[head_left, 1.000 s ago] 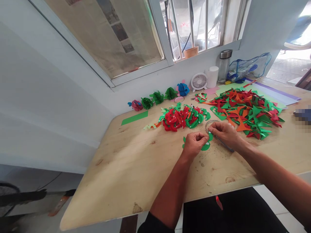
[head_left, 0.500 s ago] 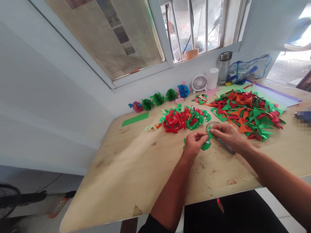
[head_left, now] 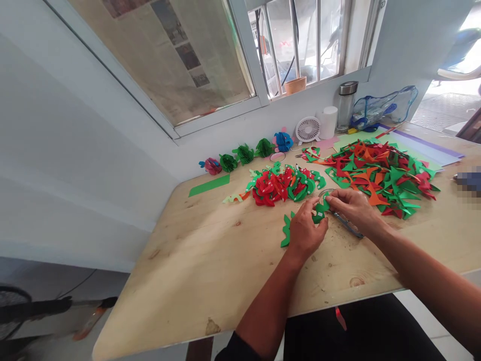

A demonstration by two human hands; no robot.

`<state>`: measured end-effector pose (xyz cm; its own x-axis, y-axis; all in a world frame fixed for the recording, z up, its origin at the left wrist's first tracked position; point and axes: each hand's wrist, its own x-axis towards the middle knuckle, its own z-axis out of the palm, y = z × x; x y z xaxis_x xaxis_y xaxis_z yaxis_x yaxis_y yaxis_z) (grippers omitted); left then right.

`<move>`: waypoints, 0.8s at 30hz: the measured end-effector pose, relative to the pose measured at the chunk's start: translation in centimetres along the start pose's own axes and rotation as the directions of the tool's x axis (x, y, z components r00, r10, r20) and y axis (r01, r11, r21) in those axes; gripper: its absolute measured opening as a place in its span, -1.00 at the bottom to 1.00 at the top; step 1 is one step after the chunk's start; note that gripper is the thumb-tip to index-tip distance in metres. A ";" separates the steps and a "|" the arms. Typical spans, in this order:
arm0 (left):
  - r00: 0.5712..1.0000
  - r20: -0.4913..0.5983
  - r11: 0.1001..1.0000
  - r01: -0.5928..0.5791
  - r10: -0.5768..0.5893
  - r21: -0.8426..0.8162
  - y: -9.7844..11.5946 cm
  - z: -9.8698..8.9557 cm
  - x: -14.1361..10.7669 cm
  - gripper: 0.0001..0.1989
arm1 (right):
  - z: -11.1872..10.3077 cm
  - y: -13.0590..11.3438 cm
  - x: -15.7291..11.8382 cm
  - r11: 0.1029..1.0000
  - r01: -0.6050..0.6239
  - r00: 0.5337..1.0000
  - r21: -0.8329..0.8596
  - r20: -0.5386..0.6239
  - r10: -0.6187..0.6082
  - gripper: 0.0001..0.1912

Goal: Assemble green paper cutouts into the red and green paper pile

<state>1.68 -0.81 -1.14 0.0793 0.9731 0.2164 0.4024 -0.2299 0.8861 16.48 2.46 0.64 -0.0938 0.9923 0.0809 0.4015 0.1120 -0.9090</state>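
Observation:
Between my two hands is a small green paper cutout [head_left: 319,214] with a white square on it. My left hand [head_left: 307,231] has its thumb and fingers curled round the lower part of this cutout. The upper end is pinched by the thumb and fingertips of my right hand [head_left: 351,206]. Another green paper piece with a wavy edge [head_left: 286,233] lies on the table at the left of my left hand. Beneath my right hand is a grey tool [head_left: 349,224] with a ring-like end, partly covered, its kind unclear.
A pile of red and green cutouts [head_left: 276,185] lies beyond my hands, and a larger heap of paper scraps [head_left: 387,175] at the right. Folded paper figures [head_left: 244,153], a small fan [head_left: 308,130] and a glass bottle [head_left: 345,108] line the wall. A green strip [head_left: 209,185] lies left.
My left hand has turned and shifted right, its fingers now round the cutout's lower part. More of the wavy green piece beside it shows. My right hand keeps its pinch.

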 end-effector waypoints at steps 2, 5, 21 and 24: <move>1.000 0.004 0.996 0.028 -0.028 -0.083 -0.1 -0.1 0.1 -0.57 | 0.0 0.1 0.1 1.000 0.011 1.000 0.028 0.023 -0.011 -0.57; 0.995 0.029 0.969 0.097 -0.093 -0.227 -0.3 -0.1 0.3 -0.61 | 0.0 0.3 0.2 0.998 0.035 0.998 0.059 0.054 -0.038 -0.55; 0.912 0.203 0.617 0.392 -0.355 -0.683 0.3 -0.7 0.9 -0.56 | 0.4 1.5 0.5 0.981 0.014 0.985 0.191 0.164 -0.046 -0.67; 0.903 0.184 0.634 0.407 -0.389 -0.657 0.0 -0.6 1.0 -0.66 | 0.3 1.6 0.6 0.990 0.040 0.982 0.139 0.177 -0.065 -0.67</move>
<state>1.22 0.10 -0.64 0.0828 0.9710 -0.2242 -0.3119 0.2389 0.9196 16.80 3.18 -0.94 -0.2794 0.9579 0.0657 0.2672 0.1433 -0.9529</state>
